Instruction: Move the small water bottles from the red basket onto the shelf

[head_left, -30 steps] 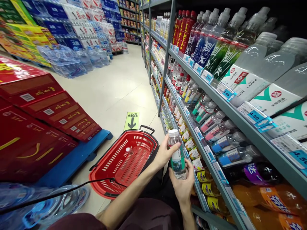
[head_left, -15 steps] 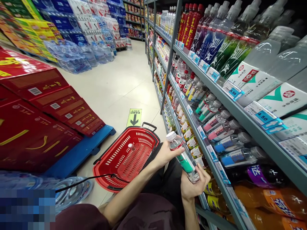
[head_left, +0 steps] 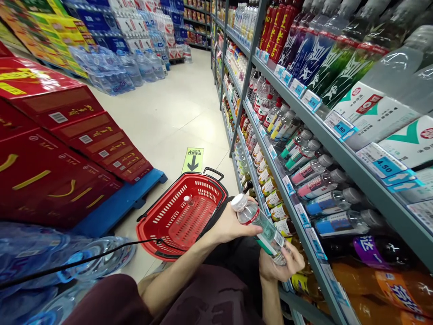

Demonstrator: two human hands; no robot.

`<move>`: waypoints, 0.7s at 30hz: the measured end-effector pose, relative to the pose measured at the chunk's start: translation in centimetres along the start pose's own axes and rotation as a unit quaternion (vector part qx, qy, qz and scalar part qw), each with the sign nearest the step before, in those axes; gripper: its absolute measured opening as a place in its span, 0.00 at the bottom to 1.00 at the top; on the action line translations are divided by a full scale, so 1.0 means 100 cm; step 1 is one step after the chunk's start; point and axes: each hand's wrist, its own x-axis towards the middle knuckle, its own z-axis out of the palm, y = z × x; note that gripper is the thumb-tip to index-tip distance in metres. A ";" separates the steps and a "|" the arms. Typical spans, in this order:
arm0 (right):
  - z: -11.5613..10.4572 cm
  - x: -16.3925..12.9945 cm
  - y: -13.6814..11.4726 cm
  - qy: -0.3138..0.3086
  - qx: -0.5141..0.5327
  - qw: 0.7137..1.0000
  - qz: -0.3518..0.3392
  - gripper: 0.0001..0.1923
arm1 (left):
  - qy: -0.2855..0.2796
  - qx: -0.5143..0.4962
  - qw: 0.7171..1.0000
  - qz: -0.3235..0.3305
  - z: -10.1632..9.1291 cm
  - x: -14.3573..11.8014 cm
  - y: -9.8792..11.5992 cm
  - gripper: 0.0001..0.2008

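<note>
Supermarket aisle: my left hand (head_left: 230,223) pinches water bottle (head_left: 262,228) near neck, right hand (head_left: 279,266) cups base, bottle tilted; inspecting label. Red basket (head_left: 182,216) nearby; placing needs leftward reach.

Water bottle (head_left: 262,228): base hidden in right hand (head_left: 279,266); label print too small to read. Red basket (head_left: 182,216): near rim hidden behind left forearm. Shelf (head_left: 338,158) beside the basket: cut off at right edge; far price tags unreadable.

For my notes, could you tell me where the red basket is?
The red basket sits on the floor, lower centre, left of the hands, beside the blue pallet.
</note>
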 end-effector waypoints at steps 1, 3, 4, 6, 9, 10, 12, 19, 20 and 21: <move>-0.003 0.001 0.001 -0.030 0.019 0.999 0.017 0.28 | -0.001 -0.014 1.000 0.005 -0.001 -0.002 -0.001 0.33; -0.008 0.003 0.001 -0.102 0.070 0.991 0.057 0.32 | -0.009 -0.054 0.998 0.005 -0.005 -0.003 -0.003 0.35; -0.010 0.002 0.000 -0.137 0.104 0.982 0.078 0.34 | -0.012 -0.078 0.997 0.003 -0.006 -0.003 -0.005 0.36; -0.013 0.000 -0.005 -0.187 0.166 0.961 0.118 0.38 | -0.013 -0.122 0.992 0.008 -0.009 -0.002 -0.007 0.38; -0.015 -0.006 -0.015 -0.206 0.199 0.946 0.153 0.38 | -0.022 -0.150 0.988 0.032 -0.013 -0.002 -0.009 0.39; -0.015 -0.007 -0.019 -0.204 0.202 0.946 0.152 0.37 | -0.030 -0.148 0.988 0.038 -0.015 -0.002 -0.009 0.39; -0.014 -0.008 -0.025 -0.195 0.212 0.947 0.143 0.36 | -0.048 -0.138 0.988 0.045 -0.018 -0.003 -0.009 0.38; -0.010 -0.013 -0.029 -0.180 0.195 0.957 0.115 0.40 | -0.101 -0.134 0.983 0.074 -0.024 -0.005 -0.016 0.35; -0.010 -0.015 -0.028 -0.177 0.191 0.959 0.115 0.40 | -0.107 -0.134 0.982 0.076 -0.023 -0.004 -0.017 0.34; -0.010 -0.017 -0.028 -0.173 0.189 0.960 0.118 0.39 | -0.112 -0.130 0.982 0.076 -0.023 -0.004 -0.017 0.33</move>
